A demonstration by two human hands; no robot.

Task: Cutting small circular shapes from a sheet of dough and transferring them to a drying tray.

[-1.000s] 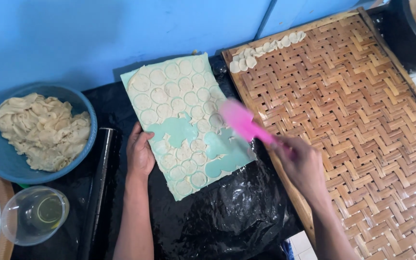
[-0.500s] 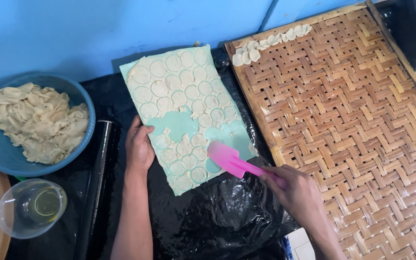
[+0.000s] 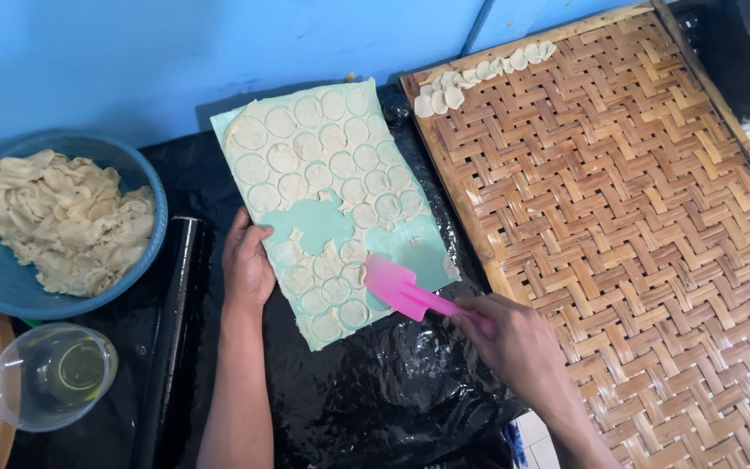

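On the bench, your right hand (image 3: pixel 518 347) grips the pink scraper (image 3: pixel 401 288) at the dough sheet's (image 3: pixel 323 187) cut rounds; your left hand (image 3: pixel 247 265), flat and open, pins the green mat (image 3: pixel 310 224). Next, slide the blade low under a round.

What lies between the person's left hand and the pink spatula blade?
In the head view, cut dough circles on the green mat separate left hand from pink spatula.

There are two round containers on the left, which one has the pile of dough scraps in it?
The blue bowl by the wall holds the scraps. The clear cup nearer the person holds only a yellowish liquid.
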